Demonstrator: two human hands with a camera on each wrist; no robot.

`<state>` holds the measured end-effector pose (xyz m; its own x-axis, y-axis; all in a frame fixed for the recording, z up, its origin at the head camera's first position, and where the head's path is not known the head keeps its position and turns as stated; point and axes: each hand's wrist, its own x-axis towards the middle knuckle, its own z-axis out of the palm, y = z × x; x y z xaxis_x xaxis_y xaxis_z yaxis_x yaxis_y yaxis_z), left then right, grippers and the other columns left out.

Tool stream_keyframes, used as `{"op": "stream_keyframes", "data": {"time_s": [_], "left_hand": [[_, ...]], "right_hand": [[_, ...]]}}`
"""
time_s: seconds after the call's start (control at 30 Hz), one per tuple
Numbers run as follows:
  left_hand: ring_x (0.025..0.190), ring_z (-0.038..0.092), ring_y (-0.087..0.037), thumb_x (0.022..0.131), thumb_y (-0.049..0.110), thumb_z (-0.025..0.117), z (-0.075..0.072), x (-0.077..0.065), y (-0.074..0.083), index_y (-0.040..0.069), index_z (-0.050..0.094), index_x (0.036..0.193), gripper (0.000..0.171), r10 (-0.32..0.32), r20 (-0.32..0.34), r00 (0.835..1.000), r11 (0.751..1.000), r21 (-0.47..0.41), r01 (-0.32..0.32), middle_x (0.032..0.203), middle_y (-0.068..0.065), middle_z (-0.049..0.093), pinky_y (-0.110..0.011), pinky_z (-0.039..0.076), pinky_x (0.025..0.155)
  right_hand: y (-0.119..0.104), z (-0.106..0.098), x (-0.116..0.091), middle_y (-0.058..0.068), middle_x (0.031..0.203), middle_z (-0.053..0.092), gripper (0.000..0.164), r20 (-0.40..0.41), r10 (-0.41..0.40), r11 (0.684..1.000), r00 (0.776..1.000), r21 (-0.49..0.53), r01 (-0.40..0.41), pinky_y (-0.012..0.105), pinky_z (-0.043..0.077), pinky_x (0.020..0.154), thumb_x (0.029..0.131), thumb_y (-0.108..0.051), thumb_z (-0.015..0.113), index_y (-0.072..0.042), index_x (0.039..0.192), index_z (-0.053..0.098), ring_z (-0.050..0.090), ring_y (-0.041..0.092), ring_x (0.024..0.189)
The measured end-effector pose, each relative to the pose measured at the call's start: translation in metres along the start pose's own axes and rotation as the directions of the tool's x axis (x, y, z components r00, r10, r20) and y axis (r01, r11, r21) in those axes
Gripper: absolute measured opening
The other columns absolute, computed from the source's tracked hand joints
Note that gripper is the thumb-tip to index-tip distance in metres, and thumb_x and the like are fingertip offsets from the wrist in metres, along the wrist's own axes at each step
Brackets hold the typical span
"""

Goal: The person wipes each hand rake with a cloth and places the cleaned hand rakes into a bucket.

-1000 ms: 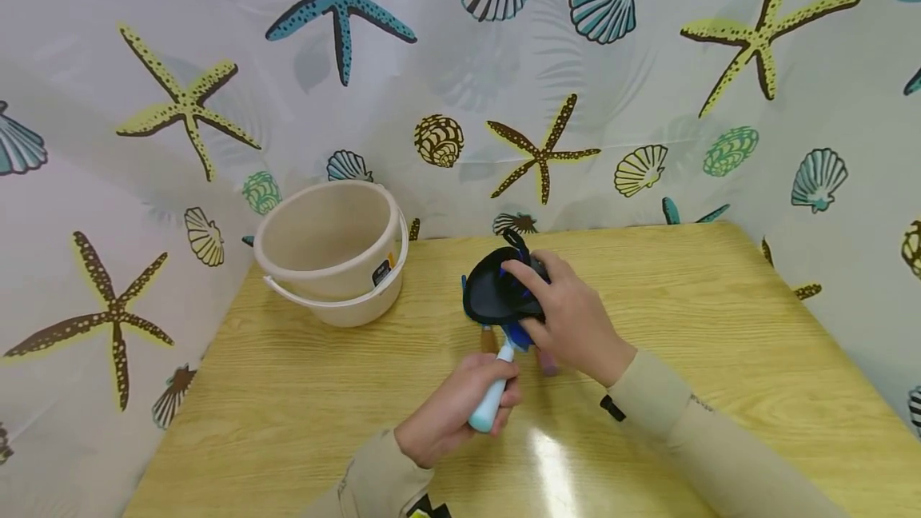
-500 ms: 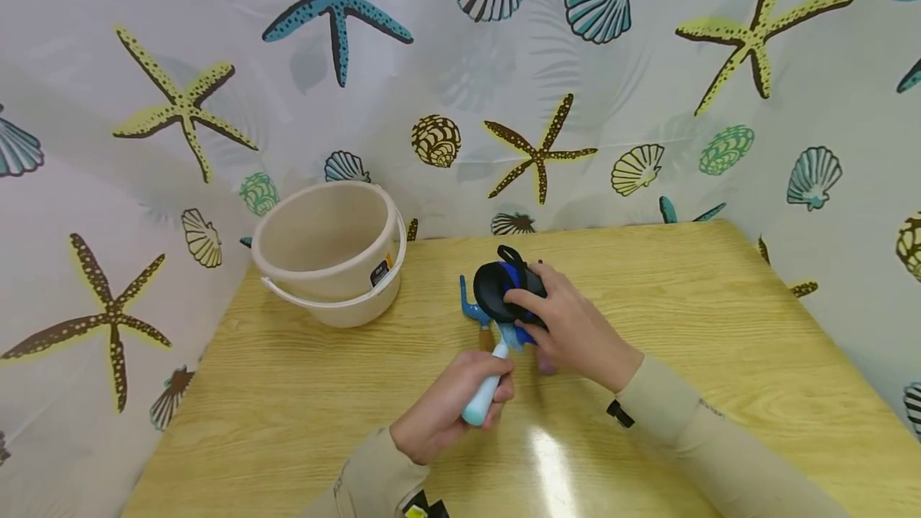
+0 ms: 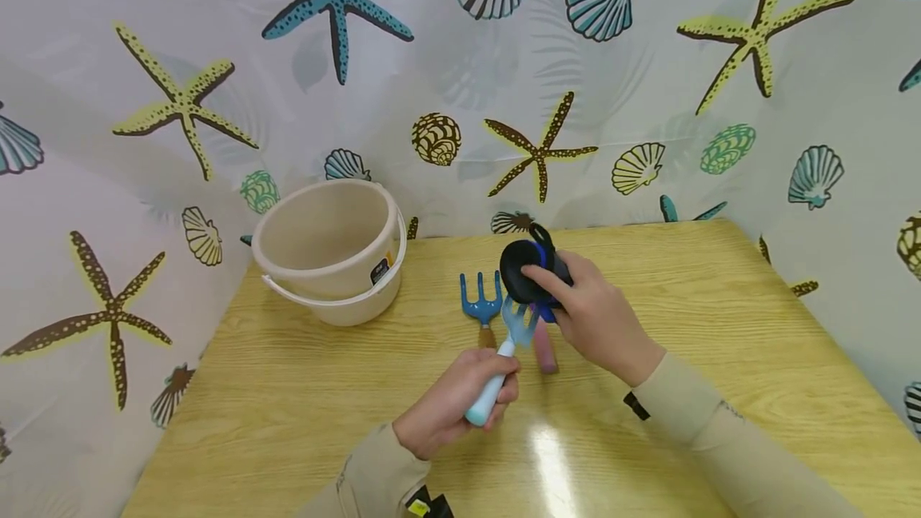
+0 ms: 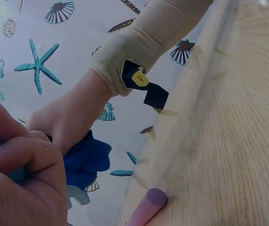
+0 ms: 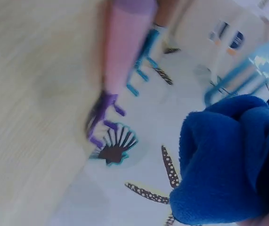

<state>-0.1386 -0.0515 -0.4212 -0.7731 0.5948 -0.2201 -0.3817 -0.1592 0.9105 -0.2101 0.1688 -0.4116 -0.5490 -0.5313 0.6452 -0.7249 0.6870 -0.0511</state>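
My left hand (image 3: 460,402) grips the pale blue handle of a small garden hand fork (image 3: 517,326), its light blue tines pointing away from me. My right hand (image 3: 604,318) holds a bunched plush cloth (image 5: 219,160), blue with a black side (image 3: 520,270) and a black loop, just beyond those tines. In the head view the cloth overlaps a tine tip; I cannot tell if they touch. On the table lie a blue hand fork (image 3: 482,308) with a brown handle, left of the held one, and a pink-handled fork (image 3: 544,348) with purple tines, partly hidden by the cloth.
A cream bucket (image 3: 345,288) with a white handle stands at the table's back left. The wooden table (image 3: 719,326) reaches up to a hanging sheet (image 3: 647,70) printed with starfish and shells, which closes off the back and sides.
My right hand has drawn the cloth rightward off the held fork's tines, uncovering them and the blue fork's tines. The left hand has stayed almost in place, still gripping the handle.
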Motion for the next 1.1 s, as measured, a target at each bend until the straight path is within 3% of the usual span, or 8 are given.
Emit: {"op": "stream_keyframes", "data": {"time_s": [0.07, 0.13, 0.23, 0.43, 0.67, 0.77, 0.9, 1.1], "left_hand": [[0.034, 0.040, -0.007, 0.097, 0.016, 0.046, 0.000, 0.000, 0.000, 0.002, 0.049, 0.085, 0.019, -0.002, -0.002, 1.000, 1.000, 0.019, 0.002, 0.056, 0.005, 0.047, -0.016, 0.035, 0.030], [0.034, 0.040, -0.007, 0.097, 0.016, 0.045, 0.001, 0.000, 0.000, 0.002, 0.049, 0.083, 0.021, -0.001, -0.007, 1.000, 0.999, 0.033, 0.001, 0.055, 0.005, 0.046, -0.017, 0.035, 0.030], [0.034, 0.040, -0.008, 0.098, 0.018, 0.046, 0.002, -0.001, -0.001, 0.003, 0.049, 0.082, 0.022, 0.008, 0.003, 1.000, 0.999, 0.037, -0.008, 0.056, 0.005, 0.046, -0.017, 0.035, 0.030], [0.035, 0.041, -0.008, 0.097, 0.019, 0.047, 0.002, -0.002, 0.000, 0.005, 0.048, 0.081, 0.022, 0.056, 0.031, 0.998, 0.998, -0.017, -0.055, 0.057, 0.004, 0.046, -0.017, 0.033, 0.031], [0.035, 0.042, -0.006, 0.096, 0.017, 0.046, -0.002, -0.004, 0.001, 0.003, 0.048, 0.086, 0.018, 0.069, 0.049, 0.996, 0.991, -0.117, -0.063, 0.057, 0.003, 0.045, -0.015, 0.033, 0.032], [0.036, 0.043, -0.006, 0.097, 0.019, 0.047, -0.005, -0.003, 0.001, 0.004, 0.049, 0.088, 0.017, 0.064, 0.022, 0.998, 0.989, -0.138, -0.060, 0.058, 0.003, 0.046, -0.015, 0.035, 0.034], [0.035, 0.042, -0.007, 0.097, 0.018, 0.046, -0.009, -0.001, 0.002, 0.003, 0.048, 0.087, 0.018, 0.082, -0.008, 0.997, 0.990, -0.115, -0.082, 0.058, 0.003, 0.047, -0.016, 0.036, 0.034], [0.035, 0.043, -0.008, 0.096, 0.017, 0.047, -0.005, 0.000, 0.000, 0.002, 0.047, 0.091, 0.015, 0.054, 0.005, 0.999, 0.998, -0.020, -0.053, 0.056, 0.004, 0.047, -0.018, 0.038, 0.031]], "right_hand": [[0.001, -0.005, 0.004, 0.023, 0.118, 0.050, 0.073, -0.061, 0.087, 0.993, 0.994, 0.091, -0.081, 0.050, 0.054, 0.076, 0.076, 0.000, 0.074, -0.016, 0.141, 0.044, 0.052, 0.032, 0.102], [0.001, -0.007, 0.008, 0.021, 0.124, 0.050, 0.083, -0.101, 0.134, 0.974, 0.986, 0.198, -0.112, 0.052, 0.051, 0.083, 0.075, 0.001, 0.076, -0.013, 0.146, 0.036, 0.050, 0.030, 0.109], [-0.004, -0.005, 0.010, 0.017, 0.131, 0.049, 0.088, -0.080, 0.096, 0.961, 0.992, 0.266, -0.072, 0.051, 0.046, 0.092, 0.074, 0.001, 0.077, -0.008, 0.147, 0.030, 0.045, 0.026, 0.118], [-0.012, 0.008, 0.005, 0.014, 0.126, 0.054, 0.069, -0.002, -0.090, 0.992, 0.996, 0.094, 0.090, 0.042, 0.055, 0.079, 0.074, 0.004, 0.072, -0.009, 0.137, 0.048, 0.050, 0.026, 0.103], [-0.006, 0.015, -0.008, 0.009, 0.120, 0.059, 0.069, 0.044, -0.207, 0.978, 0.977, 0.026, 0.206, 0.040, 0.055, 0.070, 0.071, 0.004, 0.077, -0.011, 0.134, 0.053, 0.052, 0.025, 0.088], [-0.006, 0.015, -0.016, 0.008, 0.123, 0.058, 0.075, 0.099, -0.180, 0.980, 0.979, 0.100, 0.170, 0.042, 0.054, 0.076, 0.069, 0.002, 0.079, -0.013, 0.137, 0.050, 0.053, 0.024, 0.098], [-0.006, 0.015, -0.024, 0.007, 0.129, 0.054, 0.076, 0.163, -0.087, 0.973, 0.983, 0.226, 0.049, 0.044, 0.053, 0.083, 0.072, -0.002, 0.076, -0.015, 0.141, 0.044, 0.049, 0.020, 0.110], [-0.011, 0.009, -0.013, 0.005, 0.127, 0.055, 0.069, 0.104, -0.025, 0.975, 0.994, 0.221, 0.002, 0.041, 0.053, 0.077, 0.076, 0.002, 0.067, -0.015, 0.140, 0.046, 0.049, 0.017, 0.101]]}}
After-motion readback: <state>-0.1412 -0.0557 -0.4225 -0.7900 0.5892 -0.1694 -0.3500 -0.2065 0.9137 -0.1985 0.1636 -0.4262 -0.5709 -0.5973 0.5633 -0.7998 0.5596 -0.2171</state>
